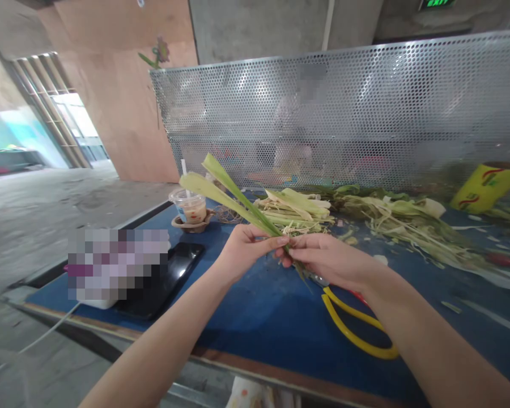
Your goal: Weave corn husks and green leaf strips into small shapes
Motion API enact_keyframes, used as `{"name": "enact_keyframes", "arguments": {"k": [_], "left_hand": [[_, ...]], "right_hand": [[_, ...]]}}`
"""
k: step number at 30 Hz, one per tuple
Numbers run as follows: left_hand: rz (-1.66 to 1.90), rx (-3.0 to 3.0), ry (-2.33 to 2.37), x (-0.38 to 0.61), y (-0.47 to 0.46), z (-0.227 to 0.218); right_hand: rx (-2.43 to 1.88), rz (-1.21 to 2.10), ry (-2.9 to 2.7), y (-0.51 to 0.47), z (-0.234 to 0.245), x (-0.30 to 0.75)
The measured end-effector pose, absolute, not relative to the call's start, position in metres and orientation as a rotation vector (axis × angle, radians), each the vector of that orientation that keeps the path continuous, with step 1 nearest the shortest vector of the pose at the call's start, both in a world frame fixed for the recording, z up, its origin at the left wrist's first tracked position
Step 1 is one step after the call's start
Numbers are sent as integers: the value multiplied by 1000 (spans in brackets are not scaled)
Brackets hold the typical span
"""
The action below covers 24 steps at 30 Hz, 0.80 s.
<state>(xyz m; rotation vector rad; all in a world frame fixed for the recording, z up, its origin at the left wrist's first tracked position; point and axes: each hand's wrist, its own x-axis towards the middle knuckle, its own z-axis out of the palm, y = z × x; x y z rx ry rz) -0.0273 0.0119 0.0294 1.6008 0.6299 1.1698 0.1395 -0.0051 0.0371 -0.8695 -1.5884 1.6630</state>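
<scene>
Between my two hands, above the blue table, is a small bundle of long green leaf stalks (pixel 242 201). Its wide ends point up and left, its thin ends down and right. My left hand (pixel 255 243) pinches the bundle near its narrow end. Just beside it, the fingers of my right hand (pixel 323 254) close on the same lower end. Under my right wrist lie scissors with yellow handles (pixel 357 337), their blades partly hidden. Behind my hands a heap of cut pale green stalks (pixel 297 204) rests on the table.
A perforated metal screen (pixel 238 107) runs along the table's back, with a person dimly visible behind it. At left are a plastic cup with a straw (pixel 189 207) and a black phone-like slab (pixel 178 266). Loose leaves (pixel 399 218) and a yellow roll (pixel 488 187) lie right.
</scene>
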Motion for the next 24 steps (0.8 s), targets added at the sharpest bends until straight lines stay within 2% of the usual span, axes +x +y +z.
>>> {"name": "enact_keyframes", "arguments": {"k": [9,13,18,24], "left_hand": [[1101,1515,676,-23,9,30],[1140,1552,713,-23,9,30],[1000,1657,676,-26,9,29],[1097,1996,666,-30,12,28]], "right_hand": [[-893,1492,-1879,-3,34,140],[-914,1507,-1857,0,31,139],[-914,1552,-1851,-1,31,138],[-871,1640,-1845,-1,32,136]]}}
